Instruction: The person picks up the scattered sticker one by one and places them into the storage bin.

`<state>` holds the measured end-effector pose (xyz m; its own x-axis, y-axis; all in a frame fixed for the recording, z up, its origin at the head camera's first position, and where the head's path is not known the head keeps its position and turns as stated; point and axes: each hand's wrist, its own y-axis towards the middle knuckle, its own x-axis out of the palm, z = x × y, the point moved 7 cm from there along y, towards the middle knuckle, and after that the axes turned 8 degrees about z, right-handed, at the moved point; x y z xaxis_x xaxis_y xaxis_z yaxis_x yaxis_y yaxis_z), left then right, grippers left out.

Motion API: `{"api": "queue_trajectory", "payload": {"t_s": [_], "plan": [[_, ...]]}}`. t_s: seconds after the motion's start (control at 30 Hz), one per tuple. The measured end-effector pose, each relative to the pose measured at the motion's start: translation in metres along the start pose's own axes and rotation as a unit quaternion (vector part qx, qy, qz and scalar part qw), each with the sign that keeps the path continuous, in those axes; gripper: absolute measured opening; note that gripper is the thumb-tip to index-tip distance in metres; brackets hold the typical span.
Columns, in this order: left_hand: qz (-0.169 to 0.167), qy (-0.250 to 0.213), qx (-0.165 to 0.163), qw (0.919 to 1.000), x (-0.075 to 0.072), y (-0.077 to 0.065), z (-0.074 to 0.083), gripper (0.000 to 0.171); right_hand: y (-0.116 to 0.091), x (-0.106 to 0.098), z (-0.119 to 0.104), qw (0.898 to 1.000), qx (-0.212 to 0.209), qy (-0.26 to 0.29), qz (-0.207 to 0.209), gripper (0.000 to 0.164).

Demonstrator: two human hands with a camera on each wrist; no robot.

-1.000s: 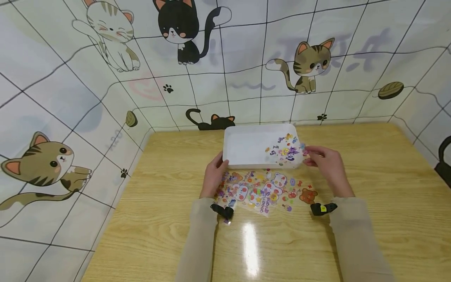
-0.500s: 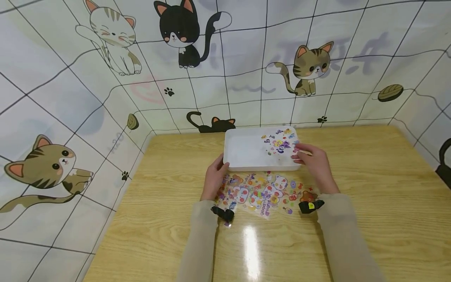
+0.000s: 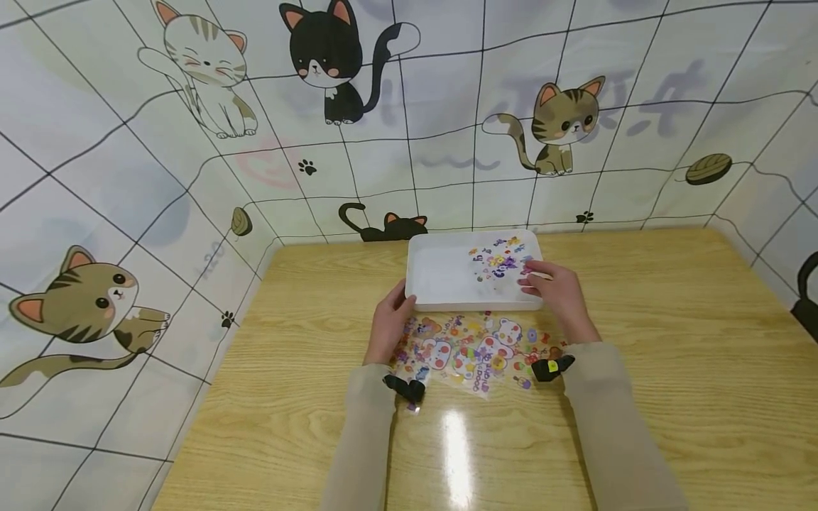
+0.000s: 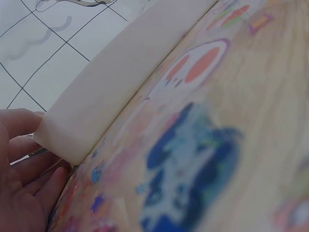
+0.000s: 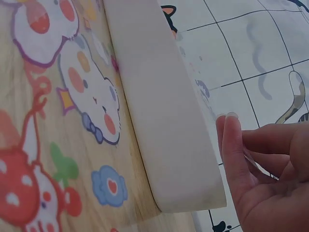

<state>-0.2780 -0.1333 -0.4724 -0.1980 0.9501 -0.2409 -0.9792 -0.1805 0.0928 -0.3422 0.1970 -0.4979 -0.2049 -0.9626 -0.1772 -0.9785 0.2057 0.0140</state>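
I see the right hand [image 3: 556, 294] has moved leftward, pinching the clear sticker sheet [image 3: 500, 264], which now sits farther inside the white tray's [image 3: 437, 273] right half; the left hand [image 3: 388, 326] grips the tray's near-left corner, apparently steadying it.

Purple lettering [image 3: 482, 375] on a sticker sheet [image 3: 465, 348], faint violet character-like marks [image 3: 671, 98] on the wall [image 3: 441, 113], none legible

left arm [image 3: 363, 440]: extended forward, nearly straight, sleeved to the wrist.
left hand [image 3: 386, 326]: gripping; thumb apart from the bent fingers.
right arm [image 3: 616, 426]: extended forward, angled inward, sleeved to the wrist.
right hand [image 3: 557, 294]: pinching, tips nearly level.
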Motion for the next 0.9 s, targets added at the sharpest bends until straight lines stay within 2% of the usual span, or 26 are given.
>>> {"api": "queue_trajectory", "payload": {"t_s": [0.17,0.23,0.4,0.5,0.9], "plan": [[0.001,-0.004,0.004,1.0000,0.000,0.000,0.001,0.046,-0.004,0.005,-0.011,0.998,-0.007,-0.062,-0.011,0.036],[0.000,-0.007,0.007,1.0000,0.000,0.000,0.002,0.046,-0.008,0.006,-0.022,0.997,0.007,-0.076,-0.020,0.037],[-0.001,-0.006,0.004,1.0000,0.000,-0.001,0.001,0.046,-0.025,0.012,-0.066,0.993,0.017,-0.097,-0.061,0.040],[0.000,-0.005,0.006,1.0000,0.000,0.000,0.001,0.046,-0.028,0.018,-0.085,0.990,0.015,-0.117,-0.083,0.041],[-0.003,-0.012,0.007,0.9999,0.001,-0.002,0.002,0.047,-0.008,0.029,-0.088,0.970,0.009,-0.208,-0.124,0.041]]}}
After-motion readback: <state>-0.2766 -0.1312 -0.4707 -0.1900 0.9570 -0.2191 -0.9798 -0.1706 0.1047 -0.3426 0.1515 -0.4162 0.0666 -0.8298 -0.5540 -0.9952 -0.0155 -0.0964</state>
